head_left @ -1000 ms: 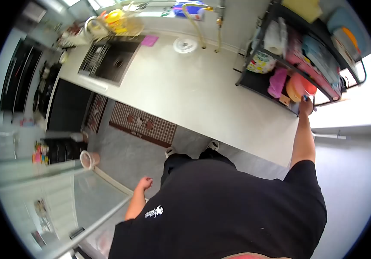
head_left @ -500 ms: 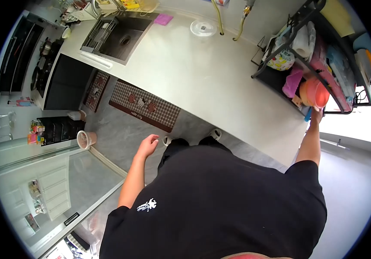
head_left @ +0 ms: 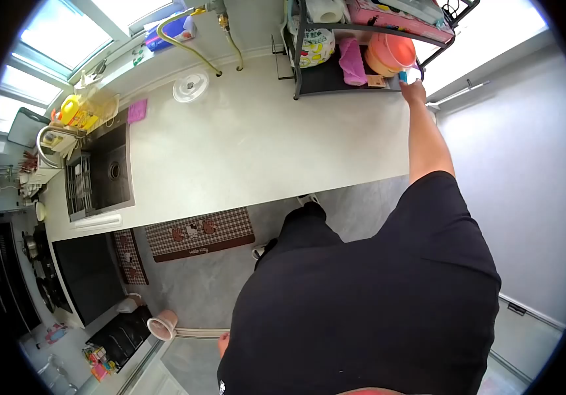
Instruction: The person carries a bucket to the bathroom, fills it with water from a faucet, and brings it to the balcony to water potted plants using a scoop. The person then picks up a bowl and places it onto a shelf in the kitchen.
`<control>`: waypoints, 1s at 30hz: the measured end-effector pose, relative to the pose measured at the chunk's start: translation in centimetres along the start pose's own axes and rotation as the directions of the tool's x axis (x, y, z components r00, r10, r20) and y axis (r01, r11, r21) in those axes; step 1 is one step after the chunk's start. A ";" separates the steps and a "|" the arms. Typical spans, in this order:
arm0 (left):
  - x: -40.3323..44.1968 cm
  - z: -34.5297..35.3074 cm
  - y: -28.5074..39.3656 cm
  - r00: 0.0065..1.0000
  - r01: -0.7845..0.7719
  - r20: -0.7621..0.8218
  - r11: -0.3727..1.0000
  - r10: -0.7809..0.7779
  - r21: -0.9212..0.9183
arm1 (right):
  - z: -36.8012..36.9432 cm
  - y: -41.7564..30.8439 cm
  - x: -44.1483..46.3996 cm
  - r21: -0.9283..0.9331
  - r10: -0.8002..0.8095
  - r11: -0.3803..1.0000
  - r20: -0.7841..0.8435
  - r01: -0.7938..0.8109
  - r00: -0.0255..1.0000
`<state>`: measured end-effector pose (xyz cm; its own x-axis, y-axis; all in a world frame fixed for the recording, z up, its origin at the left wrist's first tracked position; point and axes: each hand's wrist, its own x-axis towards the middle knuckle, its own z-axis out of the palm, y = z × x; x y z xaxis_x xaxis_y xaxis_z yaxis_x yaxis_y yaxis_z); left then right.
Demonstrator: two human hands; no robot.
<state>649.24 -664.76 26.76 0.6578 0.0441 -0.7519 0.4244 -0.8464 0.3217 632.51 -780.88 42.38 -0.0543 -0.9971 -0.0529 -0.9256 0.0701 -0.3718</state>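
Observation:
My right hand (head_left: 414, 92) reaches the front right corner of a black metal rack (head_left: 345, 27). Its fingers are bent around or against a small blue-and-white item (head_left: 403, 78); what exactly they hold is hidden. Just behind the fingers, on the lower shelf, are an orange-pink plastic tub (head_left: 390, 55), a small brown box (head_left: 376, 81) and a pink-purple cloth-like item (head_left: 352, 62). Low at my left side, my left hand (head_left: 223, 342) shows only a sliver beside the black shirt, its fingers mostly hidden.
A white counter (head_left: 230, 141) runs from the rack to a sink (head_left: 113, 172). On it lie a clear round lid (head_left: 191, 87) and a purple cloth (head_left: 137, 110). Checked mats (head_left: 200, 234) and a pink bin (head_left: 162, 324) are on the floor.
The view has turned toward the rack, which now appears higher and further left. My right hand stays at the rack's corner. My left hand has dropped mostly behind my body.

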 end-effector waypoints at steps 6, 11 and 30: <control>-4.5 5.9 22.1 0.998 0.047 0.053 0.997 -0.044 -0.061 | 1.2 1.7 10.0 0.236 0.068 0.969 0.008 -0.068 0.998; -3.1 13.7 33.5 0.929 -0.295 0.174 0.937 0.327 -0.187 | 0.0 -0.7 12.7 0.147 0.151 0.978 -0.002 -0.149 0.989; -8.1 20.2 25.8 0.968 -0.130 0.195 0.979 0.161 -0.160 | 5.3 -6.9 21.8 -0.181 -0.482 0.872 -0.161 0.454 0.861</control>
<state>642.32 -697.67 29.49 0.5833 -0.1968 -0.7881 0.4291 -0.7492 0.5046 639.69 -802.91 38.91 0.3393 -0.8973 0.2826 -0.8999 -0.3971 -0.1804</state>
